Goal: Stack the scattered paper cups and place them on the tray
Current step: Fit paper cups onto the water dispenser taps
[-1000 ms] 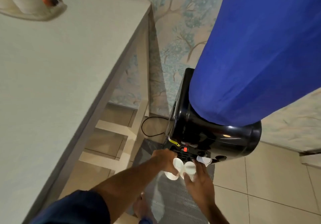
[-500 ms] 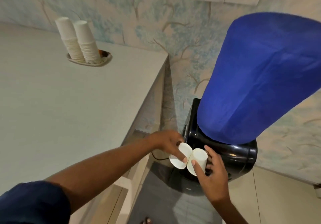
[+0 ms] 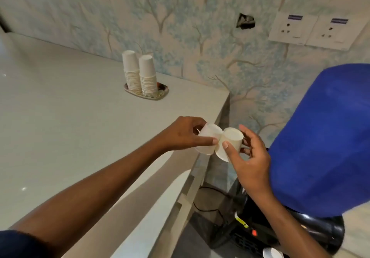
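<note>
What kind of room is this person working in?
Likely an office pantry or water corner: a water dispenser under a blue-covered bottle, two stacks of paper cups on a tray on the counter, and wall sockets.

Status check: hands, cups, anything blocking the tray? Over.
Left hand grips one cup, right hand grips second cup. Cups touch, not nested. Tray holds two stacks; no obstacle seen.
</note>
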